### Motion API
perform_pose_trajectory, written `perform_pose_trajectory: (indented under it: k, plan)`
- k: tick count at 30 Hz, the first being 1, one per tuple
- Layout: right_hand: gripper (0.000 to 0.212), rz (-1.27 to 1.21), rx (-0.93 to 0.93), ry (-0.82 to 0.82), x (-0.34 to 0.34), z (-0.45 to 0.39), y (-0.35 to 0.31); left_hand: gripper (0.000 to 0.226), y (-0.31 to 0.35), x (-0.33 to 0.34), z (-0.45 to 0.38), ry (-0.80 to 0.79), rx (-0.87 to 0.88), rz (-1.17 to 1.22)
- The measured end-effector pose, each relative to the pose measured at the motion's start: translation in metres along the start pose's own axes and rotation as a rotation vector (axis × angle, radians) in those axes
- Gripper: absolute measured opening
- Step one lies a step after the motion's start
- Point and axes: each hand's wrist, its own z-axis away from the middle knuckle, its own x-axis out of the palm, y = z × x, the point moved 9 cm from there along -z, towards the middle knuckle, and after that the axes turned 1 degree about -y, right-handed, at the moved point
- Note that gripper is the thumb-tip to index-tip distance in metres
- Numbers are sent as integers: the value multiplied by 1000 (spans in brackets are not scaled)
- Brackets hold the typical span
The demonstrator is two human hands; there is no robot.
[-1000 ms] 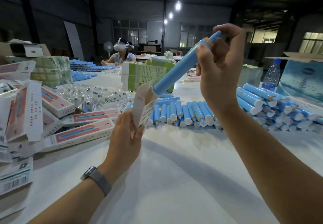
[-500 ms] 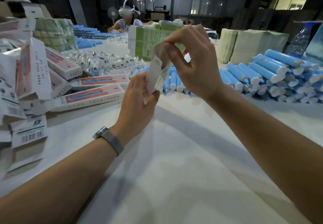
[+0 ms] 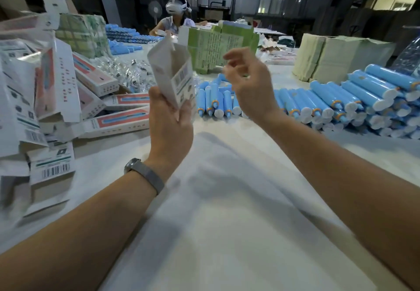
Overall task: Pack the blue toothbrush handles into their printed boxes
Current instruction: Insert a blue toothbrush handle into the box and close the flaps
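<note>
Where the finished cartons (image 3: pixel 122 121) pile up at the far left of the table (image 3: pixel 204 222), they lie flat with their printed faces up, probably so that packed stock stays apart from loose stock. Your left hand (image 3: pixel 170 129) grips the lower end of one printed box (image 3: pixel 175 72) and holds it upright above the table, flap end up, which keeps the top accessible for tucking. The top flap stands raised, so judge the box as not yet closed. You cannot confirm whether a handle sits inside: the card walls hide the contents.

Your right hand (image 3: pixel 247 86) hovers just beside the box, apart from it, fingers loosely curled and holding nothing; motion blur obscures the fingertips. Behind it, the loose blue toothbrush handles (image 3: pixel 318 102) lie in rows and a stack across the right of the table, within easy reach for the next pick.

The stack's right edge is cut off by the frame. Print on the box is too small to read.
</note>
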Motion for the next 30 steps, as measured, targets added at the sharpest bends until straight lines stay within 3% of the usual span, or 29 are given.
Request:
perform_pose_trajectory:
  k: [3,7,9,11,13,15,20,22,24,27,30]
  plan:
    - [35,336,136,-312,61,-27,49,29,-9,-10,-7,77,-29,40]
    - [59,631,172,-656,135,-51,88,34,-20,-16,-10,130,-45,39]
    - [54,767,164,-833,164,-49,106,36,-25,-16,-11,131,-53,53]
    - [33,890,109,-935,183,-42,116,38,-27,-16,-13,131,-65,71]
    - [22,943,37,-854,186,-48,113,40,-27,-15,-13,129,-72,80]
    - [21,963,-13,-754,183,-56,108,41,-28,-14,-14,134,-66,54]
    - [22,973,-77,-725,172,-59,108,35,-21,-11,-14,118,-14,29]
    - [22,903,-61,-619,157,-64,97,32,-17,-10,-12,95,3,39]
    - [24,687,-35,-396,129,-71,73,38,-13,-8,-11,75,20,34]
    - [27,52,-9,-35,62,-69,17,53,-8,-3,-9,31,47,28]
    - [16,-427,-89,89,5,-42,-39,52,-3,-1,-8,1,51,25]
